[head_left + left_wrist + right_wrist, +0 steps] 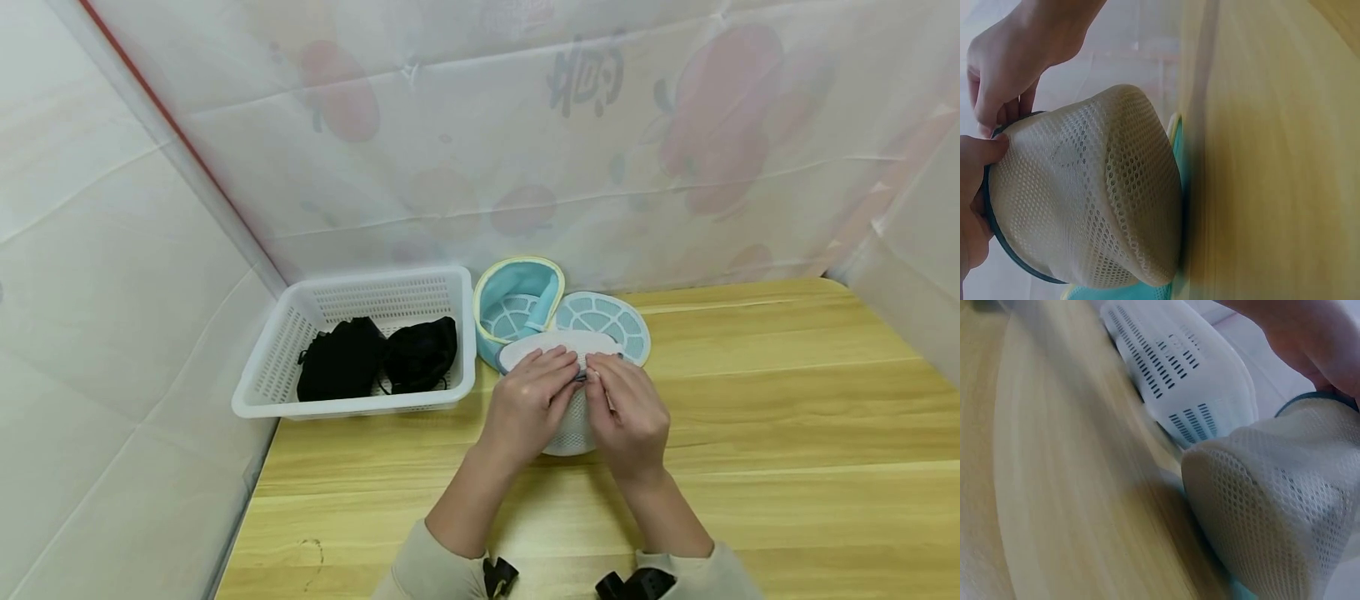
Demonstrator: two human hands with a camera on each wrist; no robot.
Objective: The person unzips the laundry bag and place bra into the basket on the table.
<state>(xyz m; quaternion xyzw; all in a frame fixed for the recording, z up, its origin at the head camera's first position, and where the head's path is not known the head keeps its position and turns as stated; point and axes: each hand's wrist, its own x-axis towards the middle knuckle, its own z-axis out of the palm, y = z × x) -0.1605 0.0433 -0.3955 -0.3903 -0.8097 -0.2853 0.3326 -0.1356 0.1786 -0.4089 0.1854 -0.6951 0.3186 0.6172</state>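
A white mesh laundry bag [1085, 187] with a dark rim stands on the table in front of me. My left hand [525, 404] pinches the rim at its near side. Right beside it, my right hand [632, 421] grips the same rim between thumb and fingers. The bag's pale lid [558, 340] shows just beyond the fingertips, and its mesh side [1279, 506] bulges below the hands. The fingers hide the small part between them. Behind is a blue mesh laundry bag [536, 279] with yellow edging, its round ribbed lid [606, 321] folded out to the right.
To the left stands a white perforated plastic basket [352, 408] holding two black fabric items [341, 358]. The wooden table [787, 433] stretches away to the right. Printed white sheeting [465, 142] hangs along the back and sides.
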